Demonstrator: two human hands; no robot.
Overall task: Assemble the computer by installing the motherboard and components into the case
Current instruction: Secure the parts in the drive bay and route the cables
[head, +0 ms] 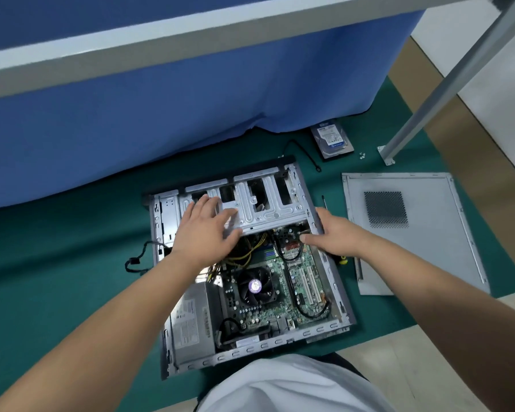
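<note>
The left hand (204, 230) is laid flat, fingers spread and straight, on the drive cage (259, 203); nothing is clasped in its grip. The right hand (333, 233) is set against the right wall of the computer case (335, 281), thumb stretched inward over the board; whether its fingers are curled round the wall edge cannot be told, since they are hidden behind it. The motherboard (283, 289) is seated inside the open case, its upper part covered by the cage and both hands. One cooler fan (254, 285) and one power supply (191, 322) are seen within. The case is laid on a green mat (57, 278). To the right one side panel (411, 230) is laid flat; a screwdriver (343, 259) between them is mostly hidden by the right hand. Further back, one hard drive (333, 141), one black cable (304, 153) and a few small screws (361, 156), too small to be counted, are seen.
</note>
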